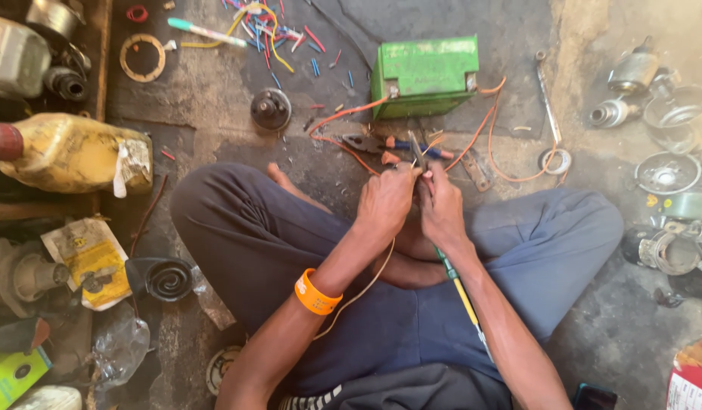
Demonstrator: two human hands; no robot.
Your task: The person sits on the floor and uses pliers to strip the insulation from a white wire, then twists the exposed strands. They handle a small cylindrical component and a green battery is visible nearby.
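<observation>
1. Lying on its side at far left: yellow jug [70, 152], well apart from the hands.
2. Orange wristband [317, 293] on the left forearm.
3. Pale wire [366, 282]: thin, cream-coloured and limp. Hangs in a loose loop from the left hand down past the wristband, over the crossed legs. Upper end hidden inside the fingers.
4. Left hand [385, 201]: fingers closed together, pinched on the pale wire, just above the lap and touching the right hand.
5. Pliers [374, 143] flat on the floor just beyond the hands, handles wrapped in red and blue, untouched.
6. Green battery [425, 76] upright on the floor, beyond the pliers.
7. Grey strip [417, 150]: narrow metal tip rising between the two hands. Not clear whether part of the tool below.
8. Right hand [440, 209]: fist clamped on a green-and-yellow tool [461, 292], whose shaft runs back along the forearm.
9. Orange wires [510, 156] trailing from the battery's side across the floor toward the hands. Judged risk: bare ends or the metal tip bridging the battery's contacts, giving a spark or a short.
10. Further judged risk: the thin wire slipping from the pinch, or the tip sliding off it into a fingertip, with the hands so tightly bunched.
11. Wrench [547, 95] lying well to the right, unused.
</observation>
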